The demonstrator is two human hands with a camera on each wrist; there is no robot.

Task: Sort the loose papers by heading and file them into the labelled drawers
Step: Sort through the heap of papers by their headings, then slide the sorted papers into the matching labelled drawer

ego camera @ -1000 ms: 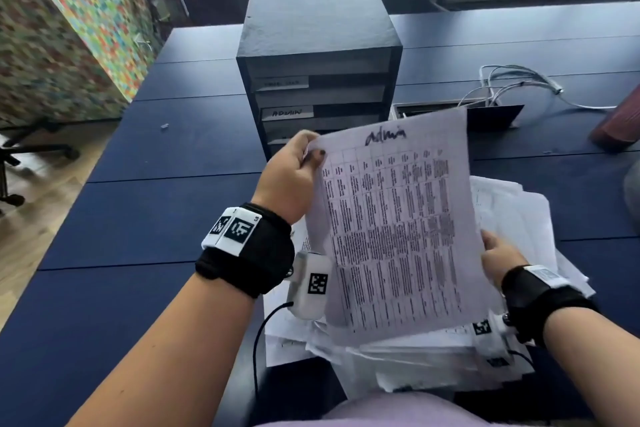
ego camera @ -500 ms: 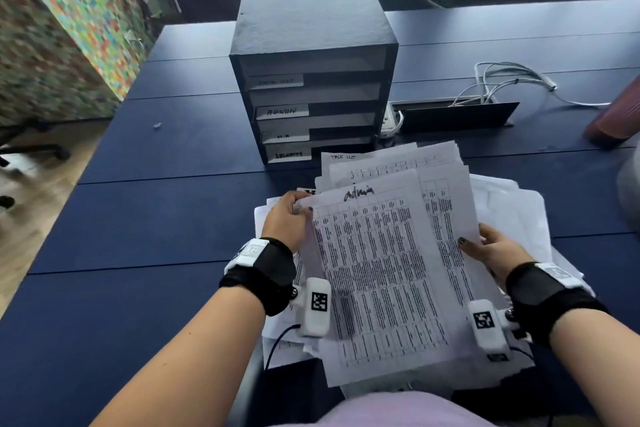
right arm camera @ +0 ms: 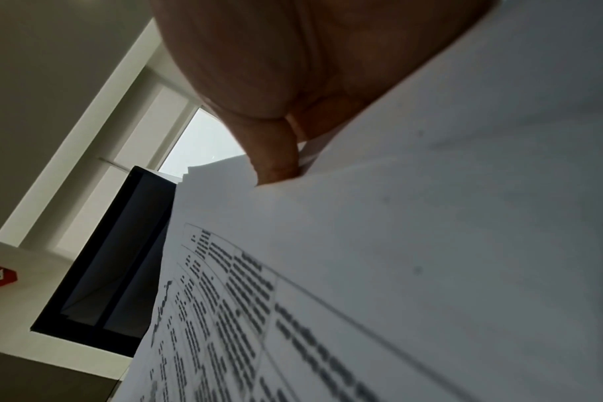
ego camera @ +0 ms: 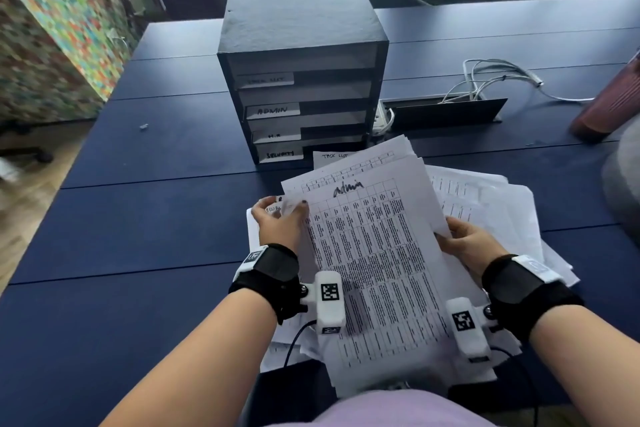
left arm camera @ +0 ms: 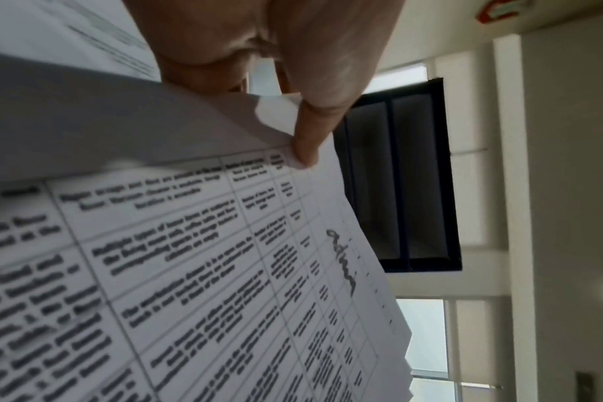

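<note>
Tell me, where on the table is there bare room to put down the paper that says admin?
The blue table is bare left of the left hand, from the drawer unit down to the near edge. Behind the cables it is bare too. It is crowded under and right of the admin sheet, where the loose pile spreads.

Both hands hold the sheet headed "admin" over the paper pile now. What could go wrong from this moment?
1. The left hand and right hand pinch only the edges of the admin sheet; sheets beneath may lift with it.
2. The drawer labels sit close together, so it could enter the wrong drawer.
</note>
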